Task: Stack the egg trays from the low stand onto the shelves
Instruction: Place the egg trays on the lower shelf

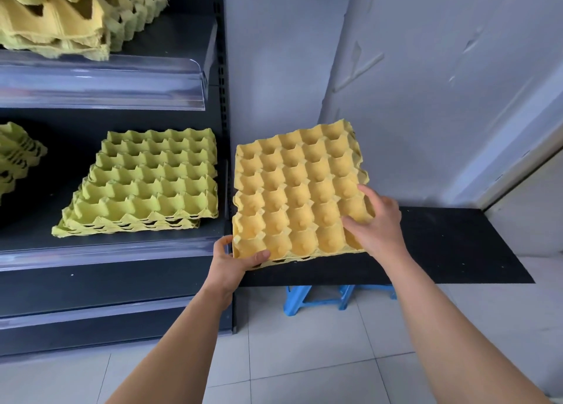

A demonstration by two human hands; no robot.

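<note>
The orange-yellow egg tray (292,190) was over the left end of the black-topped bench (457,245), just right of the dark shelving unit, with its cups facing up. Thin layered edges along its near side suggested more than one tray nested together. Whether it rested on the bench or was already lifted off could not be told. The left grip (231,259) grasped the tray's near-left corner, thumb on top and fingers wrapped round the edge. The right grip (377,221) grasped the near-right side, with its fingers curled over the tray's right edge and the thumb lying across the cups. The bench stood on blue legs (297,300) on a pale tiled floor (304,358). To the left, on the middle shelf (122,251), lay a low stack of greenish trays (146,184), its layers slightly fanned, and a second pile (18,157) was cut off at the far left edge. On the upper shelf (100,80) sat a taller, untidy heap of trays (70,16). A grey wall (426,68) rose behind the bench.
</note>
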